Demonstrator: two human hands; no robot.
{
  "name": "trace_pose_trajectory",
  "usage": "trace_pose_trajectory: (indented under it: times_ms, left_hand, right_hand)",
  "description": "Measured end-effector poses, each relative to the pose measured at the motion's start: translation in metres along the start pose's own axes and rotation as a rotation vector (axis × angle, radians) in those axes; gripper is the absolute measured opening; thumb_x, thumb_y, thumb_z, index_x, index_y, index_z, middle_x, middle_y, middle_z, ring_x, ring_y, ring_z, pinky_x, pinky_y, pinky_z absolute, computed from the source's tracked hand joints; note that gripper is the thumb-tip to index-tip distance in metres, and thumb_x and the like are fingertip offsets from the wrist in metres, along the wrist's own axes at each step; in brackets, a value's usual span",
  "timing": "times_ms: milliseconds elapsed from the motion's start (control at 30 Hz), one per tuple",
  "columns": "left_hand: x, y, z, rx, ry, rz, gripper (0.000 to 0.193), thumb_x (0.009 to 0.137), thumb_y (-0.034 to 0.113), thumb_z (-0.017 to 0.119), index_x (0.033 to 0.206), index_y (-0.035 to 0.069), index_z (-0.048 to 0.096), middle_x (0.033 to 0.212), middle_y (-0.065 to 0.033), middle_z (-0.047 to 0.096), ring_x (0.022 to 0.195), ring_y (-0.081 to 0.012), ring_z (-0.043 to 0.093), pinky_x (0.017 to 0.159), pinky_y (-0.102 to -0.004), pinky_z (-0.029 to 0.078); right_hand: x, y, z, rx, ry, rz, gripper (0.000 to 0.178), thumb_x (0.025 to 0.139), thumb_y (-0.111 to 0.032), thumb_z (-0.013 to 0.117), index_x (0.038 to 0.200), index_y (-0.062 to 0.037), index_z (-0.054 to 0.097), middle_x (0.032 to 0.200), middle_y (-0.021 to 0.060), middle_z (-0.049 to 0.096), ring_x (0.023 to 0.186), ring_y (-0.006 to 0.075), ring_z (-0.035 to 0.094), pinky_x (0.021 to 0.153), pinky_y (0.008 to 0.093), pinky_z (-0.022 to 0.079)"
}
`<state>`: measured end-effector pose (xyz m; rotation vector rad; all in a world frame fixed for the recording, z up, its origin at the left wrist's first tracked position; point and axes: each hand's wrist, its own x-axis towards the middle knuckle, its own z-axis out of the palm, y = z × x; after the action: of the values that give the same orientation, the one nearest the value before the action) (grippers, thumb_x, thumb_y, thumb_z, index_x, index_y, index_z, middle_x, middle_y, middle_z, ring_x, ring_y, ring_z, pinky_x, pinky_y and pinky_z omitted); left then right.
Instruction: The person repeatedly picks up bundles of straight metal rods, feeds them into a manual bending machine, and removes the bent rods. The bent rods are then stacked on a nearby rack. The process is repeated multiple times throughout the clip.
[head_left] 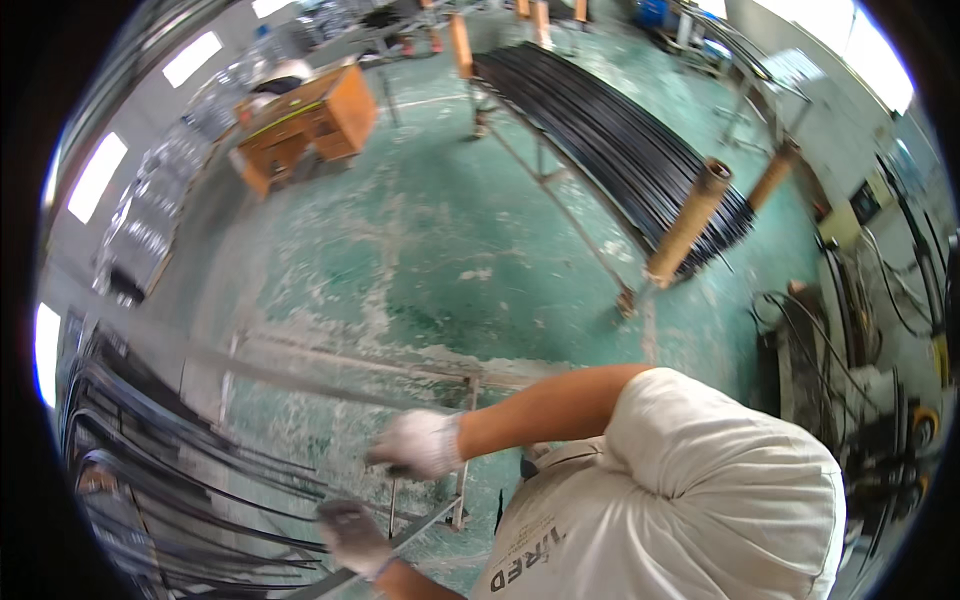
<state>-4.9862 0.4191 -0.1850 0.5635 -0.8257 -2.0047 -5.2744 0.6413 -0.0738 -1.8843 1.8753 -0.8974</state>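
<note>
The grip of the right hand [420, 443], gloved in white at lower centre of the frame, is closed around the end of a long thin metal strip [290, 378], which runs blurred toward the left edge. The left hand [352, 537], in a soiled glove at the lower edge, is also closed, on a second grey bar [420, 525] slanting up to the right. Both hands work just above a bare metal frame rack [465, 440] on the worn green floor [440, 250]. At lower left lies a heap of curved black strips [180, 480], close beside the hands. I judge the step in hand to be drawing one strip out lengthwise; the next move calls for keeping it level and clear of the heap, since a long springy strip can whip or snag. In the upper right another bundle of black strips [610, 140] rests across a stand with tan tube posts [690, 220]; a wooden desk [310, 120] sits upper left.
</note>
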Motion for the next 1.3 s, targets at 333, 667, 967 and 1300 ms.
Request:
trace_pose_trajectory:
  times_ms: [333, 667, 967, 1300]
  left_hand:
    - [-0.07, -0.248, 0.347, 0.75, -0.587, -0.422, 0.02, 0.112, 0.019, 0.071, 0.121, 0.003, 0.066, 0.1, -0.0089, 0.075, 0.088, -0.0207, 0.071, 0.084, -0.037, 0.059]
    - [-0.178, -0.468, 0.714, 0.75, -1.082, -0.211, 0.025, 0.111, 0.008, 0.075, 0.133, 0.001, 0.066, 0.117, -0.0084, 0.074, 0.109, -0.0168, 0.07, 0.102, -0.0337, 0.057]
    - [-0.283, -0.653, 0.83, 1.009, -1.384, 0.195, 0.029, 0.104, 0.012, 0.081, 0.128, -0.001, 0.07, 0.119, -0.0137, 0.074, 0.107, -0.0259, 0.073, 0.099, -0.0394, 0.06]
    - [-0.329, -0.686, 0.855, 1.091, -1.446, 0.442, 0.022, 0.093, 0.0, 0.077, 0.115, -0.002, 0.074, 0.108, -0.0199, 0.075, 0.094, -0.0367, 0.073, 0.085, -0.0434, 0.06]
  right_hand:
    - [-0.511, 0.211, -0.056, -0.119, 1.151, 1.498, 0.04, 0.097, -0.023, 0.081, 0.134, -0.0088, 0.077, 0.116, 0.0215, 0.082, 0.108, 0.0416, 0.08, 0.095, 0.0483, 0.064]
    - [-0.739, 0.431, -0.194, -0.134, 1.11, 1.824, 0.076, 0.088, -0.044, 0.086, 0.15, -0.0069, 0.063, 0.141, 0.026, 0.074, 0.133, 0.042, 0.071, 0.111, 0.0505, 0.059]
    - [-0.723, 0.543, -0.269, -0.108, 0.532, 1.816, 0.132, 0.067, -0.056, 0.104, 0.165, 0.0049, 0.04, 0.151, 0.0194, 0.061, 0.14, 0.0355, 0.059, 0.114, 0.0524, 0.053]
    - [-0.76, 0.578, -0.255, -0.045, 0.493, 1.724, 0.027, 0.097, -0.022, 0.078, 0.118, -0.0056, 0.081, 0.121, 0.0198, 0.083, 0.115, 0.0371, 0.082, 0.096, 0.0481, 0.068]
